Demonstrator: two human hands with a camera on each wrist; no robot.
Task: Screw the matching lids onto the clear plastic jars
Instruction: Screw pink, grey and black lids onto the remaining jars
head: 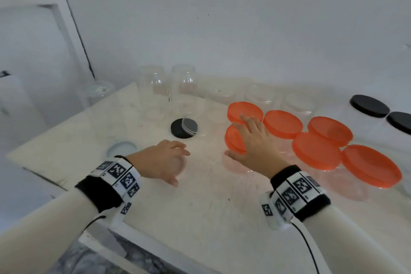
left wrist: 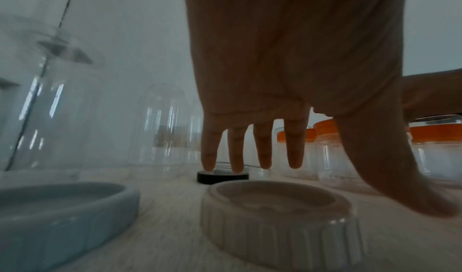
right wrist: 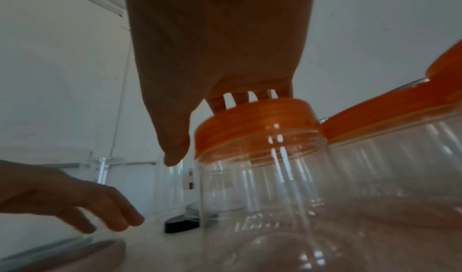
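Note:
My right hand (head: 242, 138) lies over the orange lid (head: 231, 140) of a clear jar (right wrist: 255, 207). In the right wrist view its fingers (right wrist: 220, 102) reach across the lid's top (right wrist: 257, 122) and the thumb hangs beside the rim. My left hand (head: 178, 165) hovers with loose, spread fingers just above a white ribbed lid (left wrist: 275, 217) that lies upside down on the table; it holds nothing. A pale blue lid (head: 123, 149) lies to its left. A black lid (head: 180, 129) with a small clear jar (head: 190, 127) against it lies beyond.
Several more orange-lidded jars (head: 318, 151) crowd the right side, and two black-lidded jars (head: 369, 105) stand at the far right. Two tall clear jars (head: 184, 89) and lower lidless ones (head: 260, 95) line the back wall. The white table's edge (head: 44, 176) runs near my left wrist.

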